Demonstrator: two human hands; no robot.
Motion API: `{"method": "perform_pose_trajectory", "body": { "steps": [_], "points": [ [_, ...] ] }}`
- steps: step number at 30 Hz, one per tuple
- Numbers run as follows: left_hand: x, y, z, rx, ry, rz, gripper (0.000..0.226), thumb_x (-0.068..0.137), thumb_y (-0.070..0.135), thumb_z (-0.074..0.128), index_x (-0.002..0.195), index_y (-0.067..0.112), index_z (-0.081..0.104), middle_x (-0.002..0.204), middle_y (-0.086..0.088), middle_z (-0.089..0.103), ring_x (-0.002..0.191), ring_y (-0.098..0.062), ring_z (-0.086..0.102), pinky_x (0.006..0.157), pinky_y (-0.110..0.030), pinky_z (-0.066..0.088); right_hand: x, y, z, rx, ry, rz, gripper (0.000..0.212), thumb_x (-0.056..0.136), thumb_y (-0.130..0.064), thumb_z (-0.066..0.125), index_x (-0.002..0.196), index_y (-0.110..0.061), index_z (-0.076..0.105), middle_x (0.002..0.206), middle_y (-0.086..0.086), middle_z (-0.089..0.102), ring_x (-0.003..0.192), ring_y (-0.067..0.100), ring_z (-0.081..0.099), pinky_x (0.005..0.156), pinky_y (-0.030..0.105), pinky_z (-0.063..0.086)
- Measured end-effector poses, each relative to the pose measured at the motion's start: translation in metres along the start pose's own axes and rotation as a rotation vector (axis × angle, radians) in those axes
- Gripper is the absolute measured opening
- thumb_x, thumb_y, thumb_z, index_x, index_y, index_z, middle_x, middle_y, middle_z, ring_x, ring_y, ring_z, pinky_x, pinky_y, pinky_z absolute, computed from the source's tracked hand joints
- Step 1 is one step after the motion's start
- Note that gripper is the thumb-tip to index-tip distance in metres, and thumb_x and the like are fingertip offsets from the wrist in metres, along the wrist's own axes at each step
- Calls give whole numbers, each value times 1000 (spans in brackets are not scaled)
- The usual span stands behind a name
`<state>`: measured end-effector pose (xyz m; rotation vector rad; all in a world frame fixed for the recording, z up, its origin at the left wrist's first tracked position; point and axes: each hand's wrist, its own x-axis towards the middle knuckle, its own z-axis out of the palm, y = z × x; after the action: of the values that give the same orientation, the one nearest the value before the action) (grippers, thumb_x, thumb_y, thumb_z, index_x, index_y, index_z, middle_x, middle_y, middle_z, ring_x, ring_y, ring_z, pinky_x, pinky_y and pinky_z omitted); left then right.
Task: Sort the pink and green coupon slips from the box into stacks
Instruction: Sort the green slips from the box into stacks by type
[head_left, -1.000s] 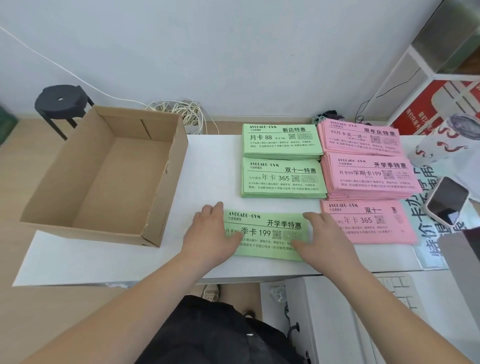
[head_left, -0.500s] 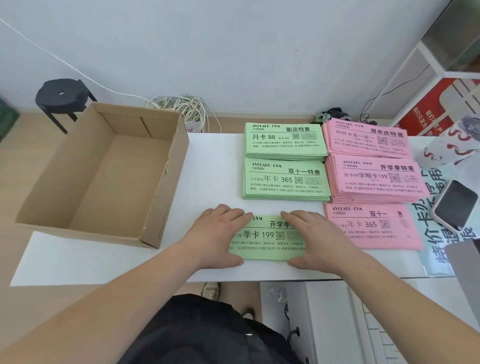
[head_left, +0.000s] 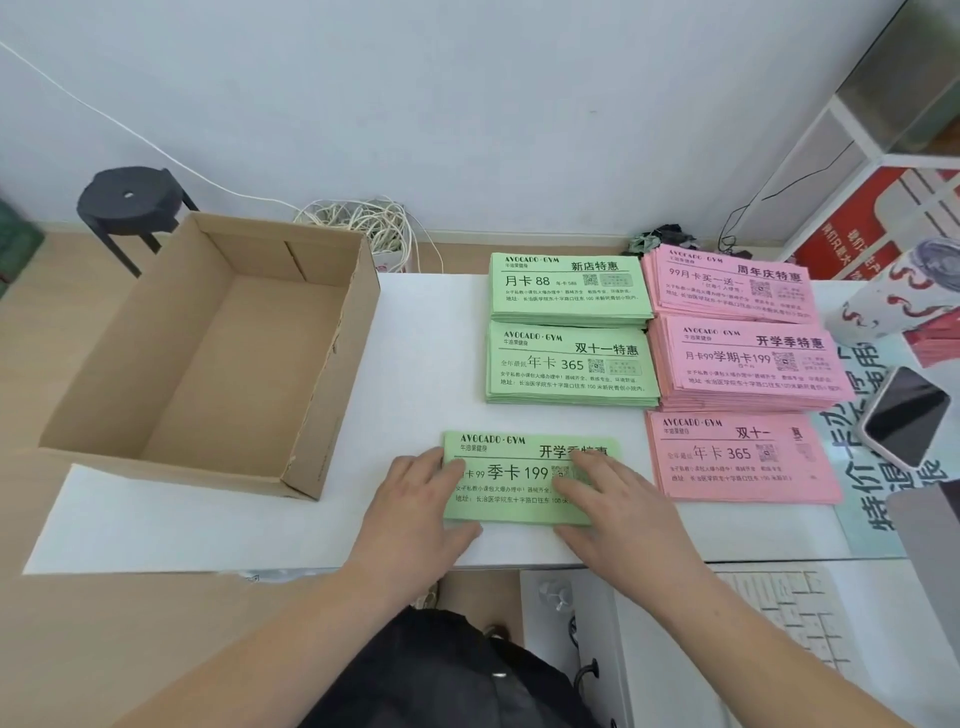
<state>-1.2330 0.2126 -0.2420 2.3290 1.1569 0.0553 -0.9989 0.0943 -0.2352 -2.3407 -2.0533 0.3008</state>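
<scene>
Logged both hands flat on the near green stack (head_left: 519, 483) at the front of the table (head_left: 431, 364): left hand (head_left: 421, 499) over its left end, right hand (head_left: 618, 499) over its right half. Fingers straight and lightly spread, pinching nothing. Found no slips visible in the box (head_left: 332, 364), so judged sorting all but done, with only squaring-up left. Recorded middle green stack (head_left: 569, 364) and far green stack (head_left: 569, 288) behind. Recorded near pink stack (head_left: 737, 457), middle pink stack (head_left: 753, 364) and far pink stack (head_left: 732, 283) to the right.

Risks, as judged:
- Could fan or skew the slips by pressing unevenly while sliding.
- Could push bottom sheets off the table's front edge, given its closeness.
- Could nudge the near pink stack, just beside the right hand, and mix colours.

Noted phone (head_left: 906, 415) and patterned cup (head_left: 893, 301) at far right, near the pink stacks, crowding any shift rightward. Noted black stool (head_left: 130, 200) and coiled cable (head_left: 358, 223) on the floor beyond, well apart. Saw nothing between hands and stack.
</scene>
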Motion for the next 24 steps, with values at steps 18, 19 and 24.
{"method": "perform_pose_trajectory", "body": {
  "steps": [18,19,24],
  "points": [
    [47,32,11,-59,16,52,38,89,41,69,120,21,66,120,10,55,98,-11,37,93,-34,49,18,30,-14,-42,7,150,34,73,-34,85,105,-28,74,119,-6,66,113,20,65,71,34,57],
    [47,34,10,-75,7,43,43,88,43,70,125,21,65,124,11,55,103,-13,41,98,-35,48,20,28,-18,-40,-6,149,34,81,-39,77,114,-30,72,126,-8,62,121,18,60,81,34,55],
    [64,39,-16,-286,72,-123,67,91,48,71,148,19,50,146,5,49,132,-18,50,113,-37,42,41,31,-44,109,81,245,39,97,-50,56,130,-31,63,137,-14,54,128,13,50,90,35,50]
  ]
}}
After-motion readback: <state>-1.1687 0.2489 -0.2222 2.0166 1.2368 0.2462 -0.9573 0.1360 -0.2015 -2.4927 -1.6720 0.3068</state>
